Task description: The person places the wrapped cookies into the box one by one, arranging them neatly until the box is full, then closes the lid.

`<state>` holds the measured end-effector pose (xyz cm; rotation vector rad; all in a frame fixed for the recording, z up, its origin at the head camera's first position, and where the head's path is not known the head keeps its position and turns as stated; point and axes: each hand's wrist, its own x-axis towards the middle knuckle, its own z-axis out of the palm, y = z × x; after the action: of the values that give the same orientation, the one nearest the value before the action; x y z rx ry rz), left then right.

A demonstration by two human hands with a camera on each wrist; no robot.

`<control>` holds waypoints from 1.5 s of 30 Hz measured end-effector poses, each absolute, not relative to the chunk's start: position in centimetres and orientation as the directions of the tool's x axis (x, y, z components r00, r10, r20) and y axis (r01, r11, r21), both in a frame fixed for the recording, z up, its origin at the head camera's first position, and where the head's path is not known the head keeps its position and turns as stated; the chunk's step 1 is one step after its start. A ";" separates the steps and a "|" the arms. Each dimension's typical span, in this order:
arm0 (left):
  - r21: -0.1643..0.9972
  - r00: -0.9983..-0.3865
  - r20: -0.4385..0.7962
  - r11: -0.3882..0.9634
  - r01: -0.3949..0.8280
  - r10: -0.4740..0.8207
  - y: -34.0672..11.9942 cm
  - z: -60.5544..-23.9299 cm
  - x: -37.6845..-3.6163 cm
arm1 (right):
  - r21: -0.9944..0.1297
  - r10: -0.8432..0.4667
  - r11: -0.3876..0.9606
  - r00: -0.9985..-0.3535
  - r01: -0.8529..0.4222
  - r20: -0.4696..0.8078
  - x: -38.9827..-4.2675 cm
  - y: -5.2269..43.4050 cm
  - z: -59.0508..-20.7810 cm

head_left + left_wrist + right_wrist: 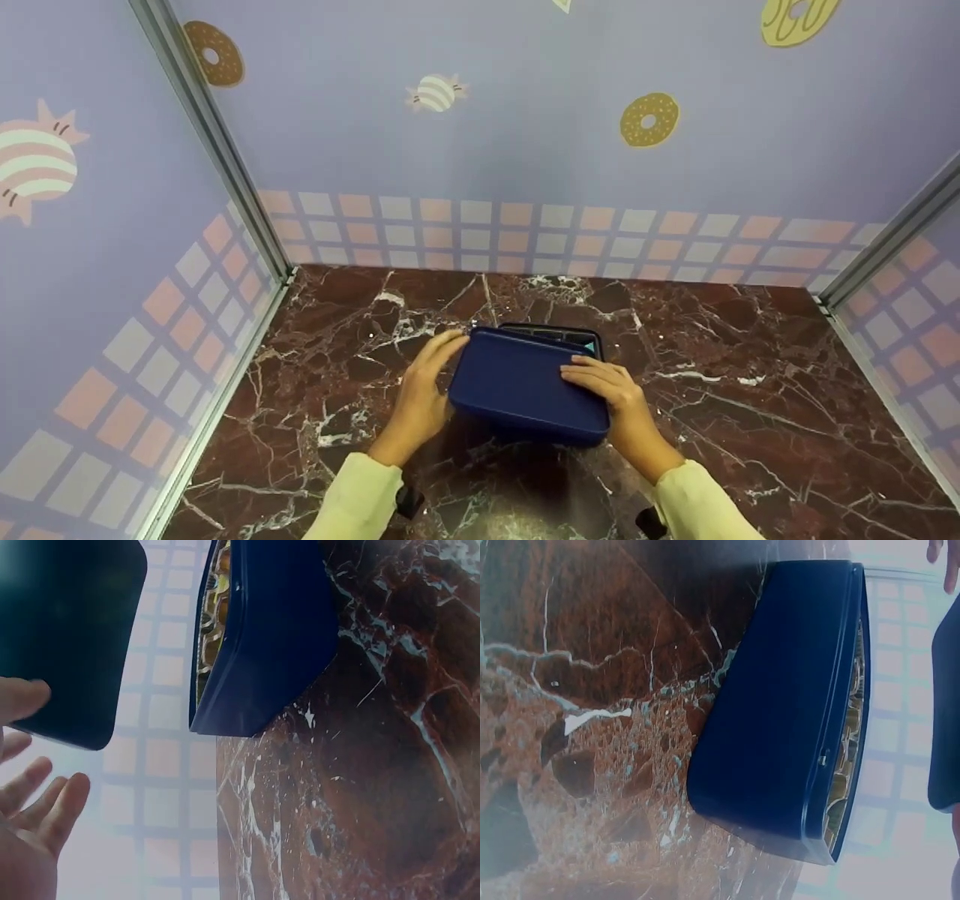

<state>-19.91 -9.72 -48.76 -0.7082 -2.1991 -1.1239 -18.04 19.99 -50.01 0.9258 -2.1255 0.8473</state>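
Observation:
A dark blue rectangular lid [529, 386] is held level above the table between both hands. My left hand [424, 394] holds its left edge, fingertips at the far left corner; in the left wrist view the thumb [26, 699] lies against the lid's dark underside. My right hand [611, 386] grips the right edge, fingers laid over the top. Beneath and behind the lid stands an uncovered dark blue box [601, 346], mostly hidden from the head. Its side wall [772, 705] shows in the right wrist view, with brownish, glinting contents [840, 787] along the open rim.
The box stands on a dark red marbled tabletop [750, 420] with white veins. A purple back wall [525, 135] printed with sweets and a checked band closes off the far side. Side panels with metal corner posts [217, 142] flank the table.

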 end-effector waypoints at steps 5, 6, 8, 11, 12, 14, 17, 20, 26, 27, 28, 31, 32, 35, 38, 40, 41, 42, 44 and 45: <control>0.520 -0.646 0.740 0.448 0.727 0.190 -9.2 -48.9 -20.2 | -0.395 -0.325 0.524 -0.606 -0.755 0.726 -17.6 20.4 -50.0; 0.512 -0.636 0.750 0.448 0.733 0.183 -9.1 -48.9 -20.2 | -0.405 -0.310 0.531 -0.615 -0.745 0.725 -17.5 20.4 -50.0; 0.498 -0.627 0.760 0.469 0.730 0.169 -8.9 -48.8 -20.1 | -0.419 -0.271 0.548 -0.627 -0.724 0.730 -17.4 20.6 -50.0; 0.480 -0.621 0.770 0.506 0.717 0.149 -8.4 -48.8 -20.1 | -0.430 -0.203 0.578 -0.633 -0.693 0.747 -17.3 20.8 -50.1; 0.485 -0.625 0.767 0.509 0.712 0.144 -8.3 -48.8 -20.0 | -0.442 -0.172 0.587 -0.638 -0.678 0.751 -17.4 20.9 -50.2; 0.488 -0.628 0.768 0.519 0.702 0.127 -8.0 -48.8 -20.0 | -0.456 -0.114 0.608 -0.640 -0.650 0.760 -17.4 21.0 -50.2; 0.496 -0.632 0.771 0.543 0.678 0.085 -7.5 -48.8 -20.0 | -0.484 -0.019 0.640 -0.643 -0.597 0.766 -17.5 21.1 -50.2; 0.502 -0.638 0.769 0.576 0.645 0.045 -7.1 -48.7 -20.1 | -0.507 0.039 0.640 -0.635 -0.577 0.771 -17.6 21.3 -50.1; 0.572 -0.681 0.732 0.567 0.593 -0.026 -6.3 -48.6 -20.3 | -0.558 0.100 0.602 -0.640 -0.570 0.762 -17.8 21.4 -49.8; 0.593 -0.697 0.716 0.557 0.582 -0.034 -6.2 -48.6 -20.4 | -0.568 0.111 0.608 -0.649 -0.555 0.753 -17.8 21.4 -49.8; 0.612 -0.715 0.698 0.549 0.569 -0.039 -6.1 -48.6 -20.5 | -0.577 0.121 0.613 -0.657 -0.540 0.744 -17.9 21.5 -49.8; 0.646 -0.750 0.660 0.535 0.544 -0.035 -5.7 -48.8 -20.7 | -0.591 0.147 0.648 -0.683 -0.480 0.716 -18.1 21.5 -50.1; 0.652 -0.763 0.646 0.541 0.531 -0.031 -5.6 -48.9 -20.8 | -0.594 0.151 0.662 -0.695 -0.458 0.703 -18.2 21.5 -50.2; 0.655 -0.798 0.602 0.582 0.482 -0.017 -5.2 -49.1 -21.0 | -0.607 0.166 0.704 -0.745 -0.369 0.646 -18.4 21.5 -50.6; 0.636 -0.833 0.553 0.632 0.444 0.028 -5.0 -49.3 -21.4 | -0.618 0.168 0.736 -0.809 -0.277 0.563 -18.6 21.4 -50.7; 0.615 -0.843 0.533 0.652 0.443 0.070 -4.9 -49.4 -21.7 | -0.612 0.155 0.754 -0.840 -0.240 0.520 -18.8 21.4 -50.9; 0.606 -0.848 0.523 0.660 0.443 0.090 -4.9 -49.5 -21.9 | -0.608 0.146 0.761 -0.852 -0.227 0.502 -18.9 21.4 -51.1; 0.599 -0.854 0.509 0.669 0.441 0.107 -4.9 -49.5 -22.0 | -0.608 0.137 0.764 -0.867 -0.216 0.479 -18.9 21.4 -51.2; 0.588 -0.874 0.467 0.691 0.421 0.134 -4.9 -49.6 -22.1 | -0.605 0.114 0.770 -0.890 -0.201 0.441 -19.0 21.4 -51.4; 0.581 -0.883 0.445 0.702 0.411 0.149 -4.9 -49.7 -22.2 | -0.604 0.104 0.774 -0.901 -0.193 0.421 -19.1 21.4 -51.5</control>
<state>-22.22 -4.94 -49.73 -0.4364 -2.5460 -0.9955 -19.09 21.39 -51.52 0.0672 -2.5306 0.9275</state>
